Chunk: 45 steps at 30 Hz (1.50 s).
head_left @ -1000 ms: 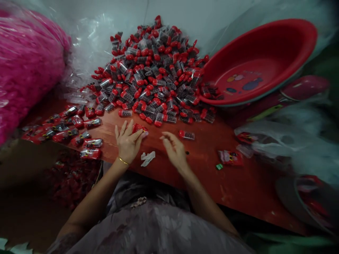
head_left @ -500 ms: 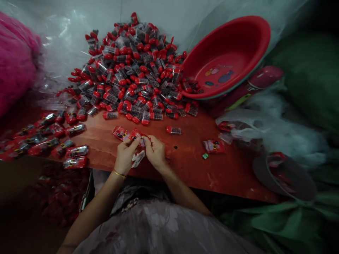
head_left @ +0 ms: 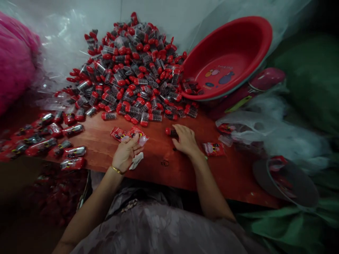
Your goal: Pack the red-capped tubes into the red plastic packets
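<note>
My left hand [head_left: 125, 151], with a gold bracelet at its wrist, pinches a small red printed plastic packet [head_left: 137, 132] between thumb and fingers. Another red packet [head_left: 118, 134] lies just to its left. A few folded white slips [head_left: 136, 161] show below the fingers of that hand. My right hand [head_left: 186, 139] is over a small clear tube with a red cap [head_left: 168, 131], fingers stretched and thumb apart. The fingers cover the tube's right end; whether they press on it I cannot tell.
A big pile of red-capped tubes [head_left: 132, 77] fills the back of the table [head_left: 185, 173]. Wrapped tubes [head_left: 75, 151] lie at left. A tilted red basin [head_left: 227, 53], a red packet [head_left: 213, 149], plastic bags [head_left: 280, 130] and a grey bowl [head_left: 265, 176] stand at right.
My right hand has let go of the packet and moved right onto the lone tube. The left hand still holds the packet, its fingers more spread. A dark ring-like bit now shows on the table.
</note>
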Motion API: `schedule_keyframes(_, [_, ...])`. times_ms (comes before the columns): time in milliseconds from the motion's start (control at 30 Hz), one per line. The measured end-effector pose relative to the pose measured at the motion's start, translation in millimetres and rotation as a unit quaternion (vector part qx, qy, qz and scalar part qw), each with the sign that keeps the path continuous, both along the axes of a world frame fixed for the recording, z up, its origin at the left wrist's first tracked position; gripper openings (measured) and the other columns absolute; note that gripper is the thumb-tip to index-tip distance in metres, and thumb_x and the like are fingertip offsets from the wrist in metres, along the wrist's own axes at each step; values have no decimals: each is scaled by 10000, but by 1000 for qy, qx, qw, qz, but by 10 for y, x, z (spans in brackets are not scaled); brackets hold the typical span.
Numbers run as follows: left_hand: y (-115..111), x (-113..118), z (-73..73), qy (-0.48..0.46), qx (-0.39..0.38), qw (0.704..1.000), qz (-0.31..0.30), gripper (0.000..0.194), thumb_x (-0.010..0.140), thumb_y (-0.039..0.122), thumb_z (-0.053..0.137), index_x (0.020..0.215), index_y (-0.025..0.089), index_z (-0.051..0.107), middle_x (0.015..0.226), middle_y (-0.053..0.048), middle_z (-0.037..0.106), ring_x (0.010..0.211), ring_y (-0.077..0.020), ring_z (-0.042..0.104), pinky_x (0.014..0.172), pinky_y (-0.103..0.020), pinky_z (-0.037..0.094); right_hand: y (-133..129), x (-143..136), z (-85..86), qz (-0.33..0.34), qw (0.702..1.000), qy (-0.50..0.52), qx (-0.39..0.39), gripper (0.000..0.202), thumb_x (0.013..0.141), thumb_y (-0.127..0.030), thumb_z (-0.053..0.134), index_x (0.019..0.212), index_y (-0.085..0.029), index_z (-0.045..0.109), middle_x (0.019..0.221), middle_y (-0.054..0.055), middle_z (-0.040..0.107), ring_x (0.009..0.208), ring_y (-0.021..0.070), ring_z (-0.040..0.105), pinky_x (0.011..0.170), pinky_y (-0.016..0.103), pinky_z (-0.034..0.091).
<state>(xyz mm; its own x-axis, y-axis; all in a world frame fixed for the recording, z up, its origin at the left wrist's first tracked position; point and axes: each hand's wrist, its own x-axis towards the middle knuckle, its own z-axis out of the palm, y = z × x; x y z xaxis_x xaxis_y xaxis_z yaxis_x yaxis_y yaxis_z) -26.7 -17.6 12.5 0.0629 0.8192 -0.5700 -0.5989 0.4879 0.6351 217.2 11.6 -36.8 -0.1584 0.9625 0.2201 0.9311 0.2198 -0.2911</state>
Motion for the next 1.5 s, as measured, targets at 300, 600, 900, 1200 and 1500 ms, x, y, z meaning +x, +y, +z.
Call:
schedule_keyframes(300, [-59, 49, -5, 28, -1, 1000, -2, 410, 461, 376, 862, 663, 144, 591, 659, -9, 666, 581, -115, 613, 630, -253, 489, -475, -137, 34, 33, 970, 242, 12, 277, 879, -306, 415, 999, -174, 627, 815, 55, 687, 714, 184, 617, 646, 292, 469])
schedule_keyframes(600, [-191, 101, -2, 85, 52, 994, -40, 453, 428, 459, 847, 646, 121, 637, 567, -7, 633, 465, -107, 567, 455, -214, 423, -901, -624, 450, 90, 919, 377, -69, 189, 806, -263, 492, 784, -176, 659, 643, 0, 633, 568, 125, 552, 539, 227, 420])
schedule_keyframes(900, [-244, 30, -61, 94, 118, 988, -42, 389, 503, 432, 828, 695, 121, 695, 589, -9, 649, 455, -85, 534, 449, -203, 399, -864, -776, 348, 32, 849, 508, -145, 231, 806, -371, 512, 817, -186, 650, 553, -33, 550, 428, 90, 439, 404, 206, 339])
schedule_keyframes(1200, [-338, 167, -126, 61, 67, 995, -29, 424, 391, 335, 874, 692, 114, 673, 632, -8, 671, 545, -88, 574, 574, -214, 457, -833, -853, 172, 28, 882, 463, -84, 248, 880, -377, 462, 923, -206, 635, 624, -15, 548, 519, 108, 501, 464, 211, 406])
schedule_keyframes(1500, [-280, 164, -119, 33, 72, 997, -12, 358, 461, 301, 852, 718, 115, 687, 636, -4, 654, 595, -98, 574, 600, -227, 450, -790, -984, 154, 72, 863, 481, -135, 258, 861, -419, 497, 929, -216, 640, 677, -2, 600, 553, 118, 526, 502, 228, 458])
